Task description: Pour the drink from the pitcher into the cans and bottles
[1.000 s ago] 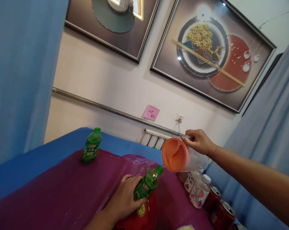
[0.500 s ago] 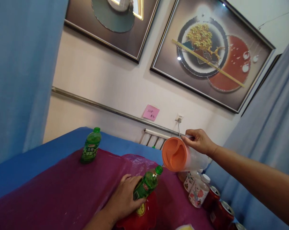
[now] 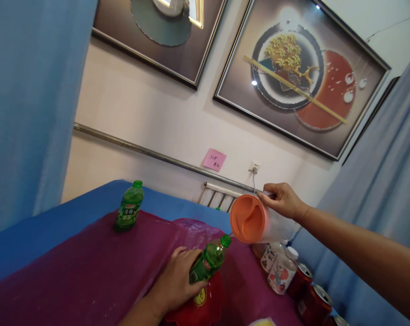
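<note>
My left hand [image 3: 179,280] is wrapped round the lower part of a green drink bottle [image 3: 207,265], which leans to the right with its green cap on. Below that bottle lies a red dish-like thing [image 3: 208,305] with a yellow emblem, partly covered by my hand. My right hand [image 3: 283,199] grips the handle of a clear pitcher [image 3: 279,228], tipped so that its orange lid [image 3: 247,218] faces me and to the left. The lid is close above the bottle's cap but apart from it. A second green bottle [image 3: 128,207] stands upright at the left.
Clear bottles with printed labels [image 3: 282,274] and red cans [image 3: 315,303] stand in a row at the right. Purple plastic sheeting [image 3: 89,271] covers part of the blue surface [image 3: 99,194]. Blue curtains [image 3: 25,113] hang at both sides; a metal rail [image 3: 157,156] runs along the wall.
</note>
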`<state>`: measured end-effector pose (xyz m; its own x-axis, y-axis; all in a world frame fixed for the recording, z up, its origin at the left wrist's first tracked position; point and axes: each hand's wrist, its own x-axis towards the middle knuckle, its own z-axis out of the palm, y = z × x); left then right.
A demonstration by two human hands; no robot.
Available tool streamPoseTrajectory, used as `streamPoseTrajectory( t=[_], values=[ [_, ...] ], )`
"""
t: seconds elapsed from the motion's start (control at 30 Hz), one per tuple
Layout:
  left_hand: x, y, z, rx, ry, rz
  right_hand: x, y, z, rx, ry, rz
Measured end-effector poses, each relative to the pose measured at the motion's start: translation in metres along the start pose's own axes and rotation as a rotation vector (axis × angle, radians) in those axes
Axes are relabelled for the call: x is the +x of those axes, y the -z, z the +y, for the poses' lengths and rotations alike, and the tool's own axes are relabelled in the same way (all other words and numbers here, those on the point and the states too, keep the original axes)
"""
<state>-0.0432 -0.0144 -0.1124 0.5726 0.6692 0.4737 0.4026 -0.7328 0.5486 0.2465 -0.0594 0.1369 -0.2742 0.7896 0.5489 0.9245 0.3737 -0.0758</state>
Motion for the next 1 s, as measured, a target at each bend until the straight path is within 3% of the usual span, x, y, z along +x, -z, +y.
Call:
streamPoseTrajectory(
  t=[1.0],
  values=[
    [-0.0011, -0.0021, -0.0026, 0.022, -0.031, 0.028, -0.0012, -0.0059, 0.0015, 0.021, 0.003, 0.003]
  ],
)
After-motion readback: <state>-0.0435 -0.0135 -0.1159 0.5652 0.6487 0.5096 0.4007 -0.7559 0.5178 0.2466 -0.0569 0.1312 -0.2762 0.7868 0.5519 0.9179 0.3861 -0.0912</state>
